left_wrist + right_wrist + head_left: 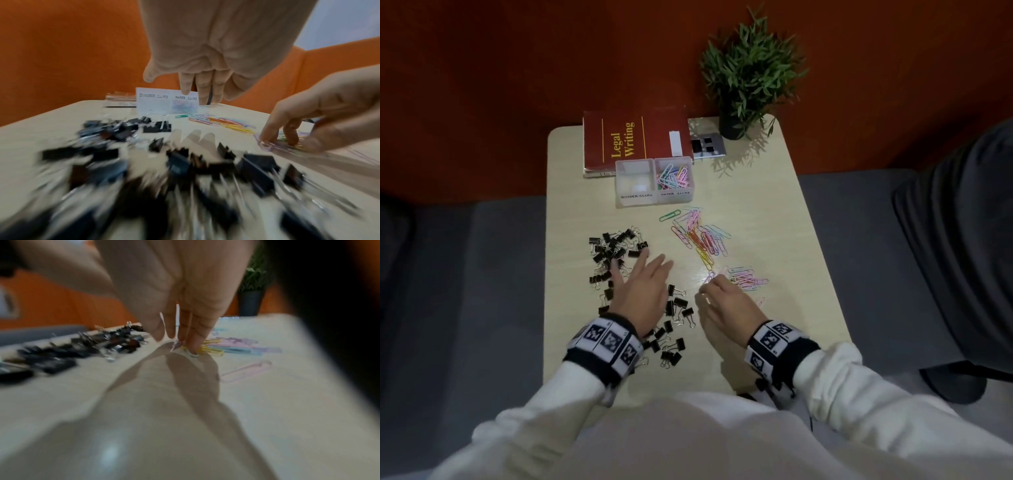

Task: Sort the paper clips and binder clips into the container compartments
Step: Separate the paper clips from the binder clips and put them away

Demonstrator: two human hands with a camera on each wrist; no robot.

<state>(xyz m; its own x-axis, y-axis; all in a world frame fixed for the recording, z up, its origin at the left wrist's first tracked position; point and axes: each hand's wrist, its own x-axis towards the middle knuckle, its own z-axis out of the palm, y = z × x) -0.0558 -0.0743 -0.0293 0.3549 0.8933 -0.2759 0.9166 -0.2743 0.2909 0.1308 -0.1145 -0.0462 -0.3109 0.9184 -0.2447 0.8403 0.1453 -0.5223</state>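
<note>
A clear two-part container (654, 202) stands at the table's far middle. Its "binder clips" half (636, 178) holds no clips; its "paper clips" half (674, 176) holds coloured ones. Black binder clips (616, 246) lie scattered at the left, and more lie near my left wrist (674, 329). Coloured paper clips (702, 236) lie in a strip at the right, with a small bunch (748, 279) nearer. My left hand (640, 270) hovers with spread fingers over the binder clips (156, 128). My right hand (717, 294) points down and pinches paper clips (275, 144) against the table.
A red book (633, 137) lies behind the container, next to a grey plate (707, 144) and a potted plant (746, 75). The small beige table (774, 205) has rounded edges, with grey cushions around it. Dark cloth (962, 240) lies to the right.
</note>
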